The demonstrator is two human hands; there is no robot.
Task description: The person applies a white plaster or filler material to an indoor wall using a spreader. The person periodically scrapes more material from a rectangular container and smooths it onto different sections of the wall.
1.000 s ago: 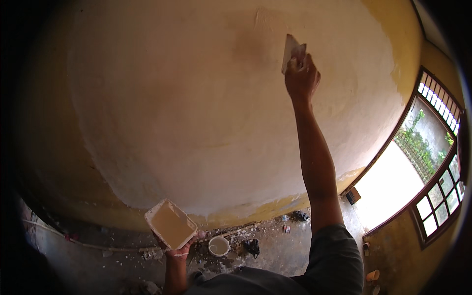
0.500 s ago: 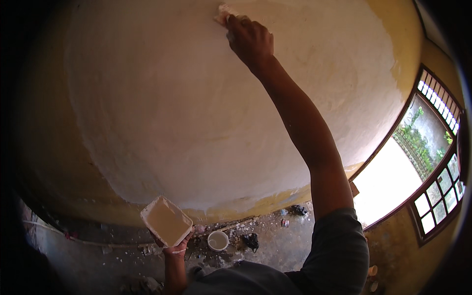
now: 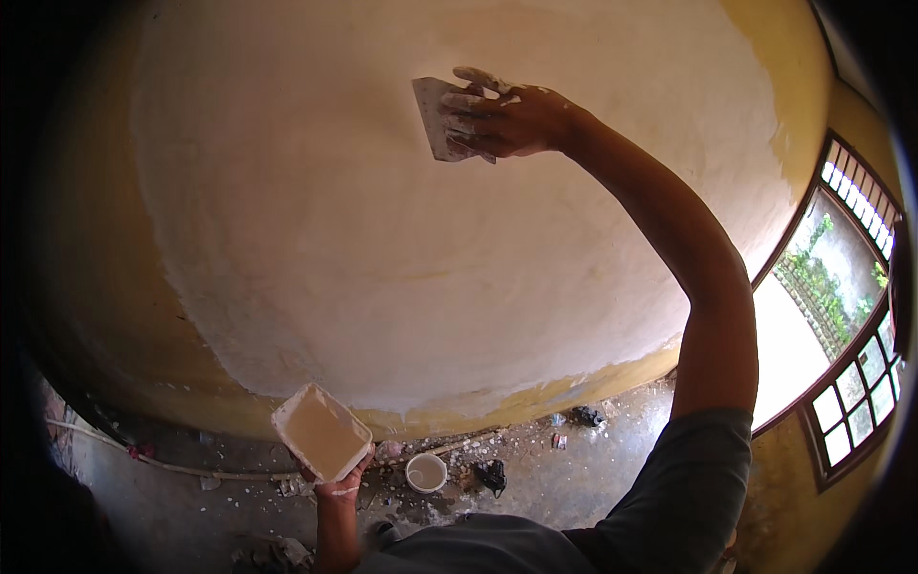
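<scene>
My right hand [image 3: 512, 117], smeared with white, is stretched up to the wall with its fingers spread over a flat, wide scraper blade [image 3: 428, 124]. The blade stands nearly upright against or very close to the wall; exact contact I cannot tell. A broad pale coat of filler [image 3: 382, 277] covers most of the wall, with yellow paint [image 3: 755, 48] around its edges. Low at the left, my left hand [image 3: 338, 488] grips a square, white-rimmed tub [image 3: 343, 411] from below. Smooth beige paste lies inside, and the tub is tilted toward me.
On the floor below the wall stand a white bucket [image 3: 426, 472] and a black plastic bag [image 3: 491, 476]. Another dark bag [image 3: 586, 416] lies further right. A long pipe [image 3: 229, 474] and scattered debris run along the wall's foot. To the right are a bright doorway and a paned window [image 3: 851, 397].
My right hand has come down the wall and turned, so the scraper's flat face now shows. My right elbow has swung out to the right. The left hand and tub stay nearly in place.
</scene>
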